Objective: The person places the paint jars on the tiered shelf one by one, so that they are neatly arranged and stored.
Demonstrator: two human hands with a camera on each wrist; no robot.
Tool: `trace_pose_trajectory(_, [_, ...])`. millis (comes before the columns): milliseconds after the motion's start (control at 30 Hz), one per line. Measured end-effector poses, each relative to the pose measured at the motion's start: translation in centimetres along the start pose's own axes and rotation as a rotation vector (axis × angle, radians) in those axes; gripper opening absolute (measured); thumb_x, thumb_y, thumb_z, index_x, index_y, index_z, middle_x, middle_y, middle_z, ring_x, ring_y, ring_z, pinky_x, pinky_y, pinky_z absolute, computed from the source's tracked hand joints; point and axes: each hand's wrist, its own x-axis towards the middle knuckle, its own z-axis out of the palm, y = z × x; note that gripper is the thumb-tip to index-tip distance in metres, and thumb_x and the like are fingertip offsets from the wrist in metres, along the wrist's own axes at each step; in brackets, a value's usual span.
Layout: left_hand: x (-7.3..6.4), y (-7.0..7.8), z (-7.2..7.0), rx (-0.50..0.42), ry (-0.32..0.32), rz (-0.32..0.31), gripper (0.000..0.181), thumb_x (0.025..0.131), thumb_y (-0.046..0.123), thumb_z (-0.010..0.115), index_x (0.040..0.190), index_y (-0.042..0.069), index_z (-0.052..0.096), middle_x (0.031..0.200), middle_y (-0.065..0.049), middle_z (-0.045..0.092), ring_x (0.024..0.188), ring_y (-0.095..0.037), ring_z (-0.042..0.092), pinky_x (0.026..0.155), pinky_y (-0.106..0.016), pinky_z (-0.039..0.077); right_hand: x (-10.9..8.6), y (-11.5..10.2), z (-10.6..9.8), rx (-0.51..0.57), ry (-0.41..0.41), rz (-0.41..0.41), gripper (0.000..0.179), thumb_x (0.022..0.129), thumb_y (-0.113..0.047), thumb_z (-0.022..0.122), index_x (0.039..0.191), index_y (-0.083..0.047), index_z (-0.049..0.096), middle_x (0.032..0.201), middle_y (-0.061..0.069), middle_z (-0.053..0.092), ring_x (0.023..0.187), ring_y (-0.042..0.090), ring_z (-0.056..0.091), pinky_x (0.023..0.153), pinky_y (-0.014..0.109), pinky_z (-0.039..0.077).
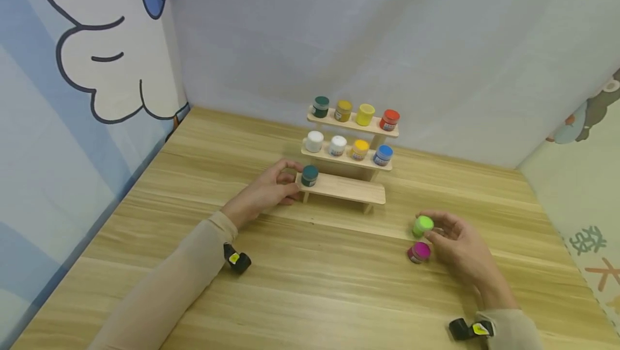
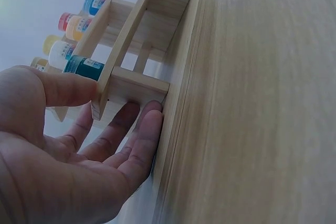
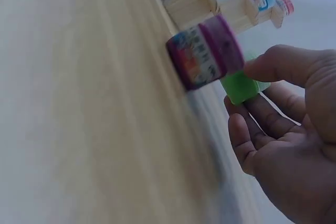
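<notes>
A three-tier wooden rack [image 1: 346,188] stands on the table with small paint jars on it. My left hand [image 1: 268,188] grips the left end of its lowest tier; in the left wrist view my left hand [image 2: 79,140] has its thumb at the board's edge and its fingers below, by the leg. A dark green jar [image 1: 310,176] sits on that tier beside the thumb. On the right, my right hand [image 1: 457,242] pinches a light green jar [image 1: 423,225] between thumb and fingers. Just in front of it is a magenta jar [image 1: 418,252], which partly hides the green one in the right wrist view.
The middle tier carries two white jars, an orange-yellow jar [image 1: 360,149] and a blue jar [image 1: 382,155]. Above them are dark green, ochre, yellow [image 1: 365,115] and red jars. Pale cloth [image 1: 339,32] hangs behind the wood-grain table [image 1: 310,285].
</notes>
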Motion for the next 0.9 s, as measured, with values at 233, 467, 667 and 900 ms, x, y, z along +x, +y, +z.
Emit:
trace_pose_trajectory(233, [-0.3,0.3,0.1,-0.003,-0.005,0.012,0.042,0.116,0.012,0.059,0.157,0.017,0.048,0.150,-0.022,0.058,0.128,-0.037,0.067,0.111,-0.050,0.059,1.6,-3.2,-0.2,-0.005,0.025,-0.080,0.040,0.111,-0.005,0.069,0.148,0.006,0.059,0.139,-0.003,0.070,0.121,0.009,0.068,0.102,0.016,0.056])
trace_pose_trajectory(467, [-0.3,0.5,0.1,-0.002,0.005,0.010,0.042,0.116,0.012,0.059,0.156,0.016,0.048,0.148,-0.022,0.059,0.127,-0.036,0.067,0.110,-0.050,0.060,3.5,-6.0,0.5,-0.013,0.045,-0.082,0.041,0.110,-0.010,0.073,0.148,0.001,0.062,0.142,0.000,0.070,0.119,0.011,0.069,0.102,0.017,0.058])
trace_pose_trajectory(667, [-0.3,0.4,0.0,0.001,0.005,0.002,0.043,0.116,0.012,0.059,0.156,0.017,0.048,0.149,-0.022,0.058,0.129,-0.037,0.066,0.111,-0.050,0.059,5.2,-8.2,2.1,0.014,0.067,-0.079,0.042,0.109,-0.010,0.075,0.147,0.002,0.063,0.140,0.003,0.071,0.117,0.013,0.068,0.101,0.018,0.058])
trace_pose_trajectory(900, [-0.2,0.3,0.0,0.005,0.007,0.002,0.043,0.116,0.012,0.059,0.157,0.017,0.047,0.152,-0.023,0.057,0.129,-0.038,0.068,0.111,-0.050,0.060,7.0,-10.2,4.5,0.076,0.078,-0.096,0.044,0.106,-0.004,0.076,0.147,0.006,0.062,0.134,0.000,0.071,0.119,0.013,0.069,0.101,0.019,0.059])
